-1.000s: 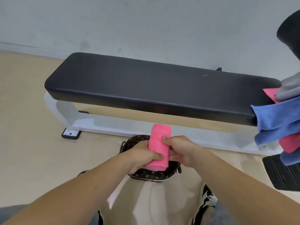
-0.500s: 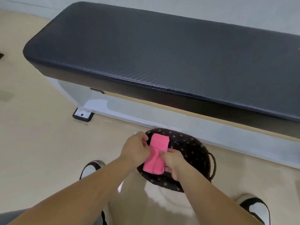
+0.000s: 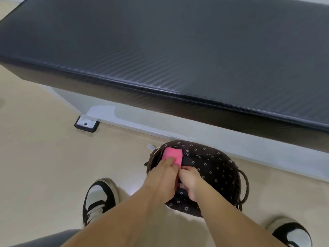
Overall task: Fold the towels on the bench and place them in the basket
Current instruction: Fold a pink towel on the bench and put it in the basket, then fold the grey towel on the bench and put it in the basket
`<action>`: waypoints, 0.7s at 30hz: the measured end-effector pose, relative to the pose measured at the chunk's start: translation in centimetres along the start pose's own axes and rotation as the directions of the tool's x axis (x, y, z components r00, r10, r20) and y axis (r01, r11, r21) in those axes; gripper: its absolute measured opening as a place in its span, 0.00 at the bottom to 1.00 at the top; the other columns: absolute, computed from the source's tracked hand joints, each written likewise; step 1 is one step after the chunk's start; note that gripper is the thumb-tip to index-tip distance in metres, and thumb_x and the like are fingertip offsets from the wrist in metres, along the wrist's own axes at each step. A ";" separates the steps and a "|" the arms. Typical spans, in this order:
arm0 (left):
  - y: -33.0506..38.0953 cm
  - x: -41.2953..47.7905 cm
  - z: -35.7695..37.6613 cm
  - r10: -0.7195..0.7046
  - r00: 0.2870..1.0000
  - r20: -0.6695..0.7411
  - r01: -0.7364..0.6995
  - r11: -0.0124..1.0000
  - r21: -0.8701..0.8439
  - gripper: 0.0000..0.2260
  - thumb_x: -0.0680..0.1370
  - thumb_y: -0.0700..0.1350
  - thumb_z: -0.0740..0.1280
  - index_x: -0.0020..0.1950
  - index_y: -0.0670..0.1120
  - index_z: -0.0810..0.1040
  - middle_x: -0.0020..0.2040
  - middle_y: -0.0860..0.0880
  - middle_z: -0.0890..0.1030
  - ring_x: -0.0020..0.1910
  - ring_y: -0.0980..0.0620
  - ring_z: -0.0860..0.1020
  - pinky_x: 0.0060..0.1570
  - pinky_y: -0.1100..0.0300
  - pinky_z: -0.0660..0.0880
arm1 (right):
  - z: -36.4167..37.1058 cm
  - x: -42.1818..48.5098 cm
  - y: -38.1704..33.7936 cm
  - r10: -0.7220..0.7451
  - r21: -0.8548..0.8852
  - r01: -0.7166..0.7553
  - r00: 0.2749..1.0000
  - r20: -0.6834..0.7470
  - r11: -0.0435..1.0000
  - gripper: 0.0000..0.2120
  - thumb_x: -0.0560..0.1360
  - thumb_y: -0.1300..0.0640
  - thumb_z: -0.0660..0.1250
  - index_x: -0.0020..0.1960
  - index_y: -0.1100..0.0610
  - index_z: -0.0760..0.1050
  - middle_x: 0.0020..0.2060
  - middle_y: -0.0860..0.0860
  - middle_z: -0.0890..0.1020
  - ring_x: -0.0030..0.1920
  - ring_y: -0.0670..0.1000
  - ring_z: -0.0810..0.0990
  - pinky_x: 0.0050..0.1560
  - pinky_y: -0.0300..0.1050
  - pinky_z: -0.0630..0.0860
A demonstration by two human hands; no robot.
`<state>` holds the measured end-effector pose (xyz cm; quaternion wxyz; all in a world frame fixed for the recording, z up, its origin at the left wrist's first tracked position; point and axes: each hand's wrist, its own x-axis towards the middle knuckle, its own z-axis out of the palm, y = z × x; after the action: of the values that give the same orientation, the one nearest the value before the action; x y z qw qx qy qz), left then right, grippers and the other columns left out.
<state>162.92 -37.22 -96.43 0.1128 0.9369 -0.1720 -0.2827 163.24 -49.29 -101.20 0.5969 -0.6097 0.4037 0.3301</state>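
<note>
A folded pink towel (image 3: 173,155) lies inside the dark basket (image 3: 219,168) with a white flower print, against its left wall. The basket stands on the floor just in front of the bench (image 3: 178,50). My left hand (image 3: 164,177) reaches into the basket and its fingers lie on the towel's near part. My right hand (image 3: 189,179) is beside it inside the basket, fingers curled at the towel's near end, which it hides. The bench's black padded top shows no towels in this view.
The bench's white frame (image 3: 135,125) and a black foot pad (image 3: 86,124) sit on the beige floor behind the basket. My two black-and-white shoes (image 3: 99,196) (image 3: 292,232) stand either side of the basket. A cord handle (image 3: 245,186) loops off the basket's right side.
Both hands have lowered the pink towel from above the basket rim down into it. The view has tilted down and closer; the pile of towels at the right has left the view.
</note>
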 end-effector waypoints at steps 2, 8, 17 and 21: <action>-0.1 0.0 0.5 -0.013 1.000 -0.017 0.013 1.000 0.001 0.20 0.76 0.43 0.69 0.68 0.46 0.74 0.71 0.49 0.67 0.62 0.46 0.72 0.56 0.50 0.79 | 0.0 0.1 0.3 -0.004 0.035 0.004 1.000 0.000 0.999 0.09 0.77 0.61 0.68 0.56 0.60 0.80 0.46 0.61 0.87 0.43 0.59 0.85 0.50 0.59 0.83; -0.2 0.1 0.9 0.017 0.995 -0.100 -0.008 0.996 0.094 0.22 0.74 0.42 0.71 0.67 0.45 0.71 0.71 0.48 0.65 0.63 0.46 0.69 0.53 0.55 0.76 | 0.1 0.4 0.4 -0.018 0.107 0.021 1.000 -0.025 0.994 0.10 0.74 0.68 0.66 0.52 0.59 0.80 0.41 0.63 0.84 0.40 0.59 0.81 0.44 0.57 0.80; 0.4 2.1 3.2 -0.072 0.994 0.087 0.054 0.980 0.193 0.40 0.77 0.38 0.70 0.83 0.41 0.49 0.84 0.41 0.46 0.83 0.41 0.50 0.71 0.48 0.72 | -0.9 1.2 1.1 -0.114 -0.050 0.109 0.988 -0.101 0.993 0.16 0.78 0.69 0.63 0.39 0.54 0.82 0.29 0.52 0.78 0.28 0.49 0.72 0.25 0.38 0.68; 0.1 3.0 4.4 -0.104 0.990 0.095 0.082 0.975 0.209 0.41 0.78 0.39 0.69 0.83 0.42 0.47 0.84 0.42 0.44 0.83 0.41 0.49 0.73 0.48 0.70 | -1.9 1.5 1.4 -0.084 -0.043 0.079 0.988 -0.131 0.996 0.08 0.78 0.62 0.67 0.44 0.53 0.83 0.34 0.52 0.80 0.33 0.51 0.74 0.33 0.40 0.69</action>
<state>162.71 -38.97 -101.44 -0.0066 0.9344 -0.1616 -0.3174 162.56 -51.33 -103.04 0.5702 -0.6573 0.4110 0.2718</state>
